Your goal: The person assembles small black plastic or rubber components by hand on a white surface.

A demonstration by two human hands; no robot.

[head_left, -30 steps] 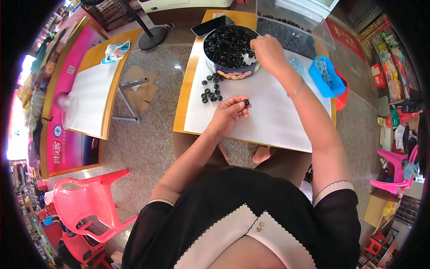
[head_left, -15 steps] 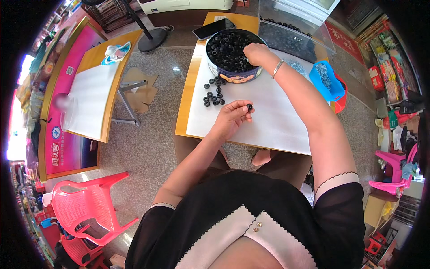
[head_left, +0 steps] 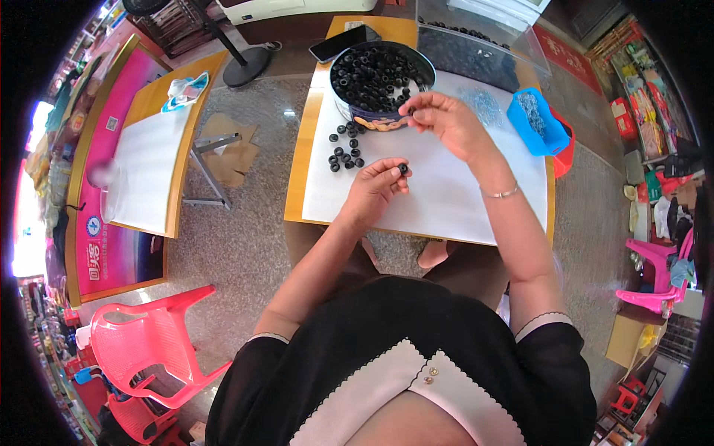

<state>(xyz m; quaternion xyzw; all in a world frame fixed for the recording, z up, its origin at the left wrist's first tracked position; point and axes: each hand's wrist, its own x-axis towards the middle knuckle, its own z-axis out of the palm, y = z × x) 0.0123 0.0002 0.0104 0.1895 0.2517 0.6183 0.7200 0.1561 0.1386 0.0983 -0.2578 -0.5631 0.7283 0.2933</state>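
Note:
My left hand [head_left: 374,192] is above the white table top, its thumb and fingers pinching a small round black piece with a hole [head_left: 403,169]. Over the near right side of the round tin [head_left: 381,121], my right hand [head_left: 455,128] is closed in a pinch on another small dark piece [head_left: 411,111], mostly covered by the fingertips. Many like pieces [head_left: 368,74] fill the tin, and a pale patch of its inside shows at the right. Between the tin and my left hand, several loose black pieces [head_left: 346,152] lie on the white sheet [head_left: 446,193].
A blue basket [head_left: 541,126] of small clear or silvery bits stands at the table's right, over a red one [head_left: 567,152]. Behind the tin are a phone [head_left: 344,43] and a clear bin of black pieces [head_left: 468,59]. A pink chair [head_left: 149,342] is at left.
My right hand has come up out of the tin, toward me, with a dark piece in its fingertips. My left hand keeps its pinch, nearly unmoved.

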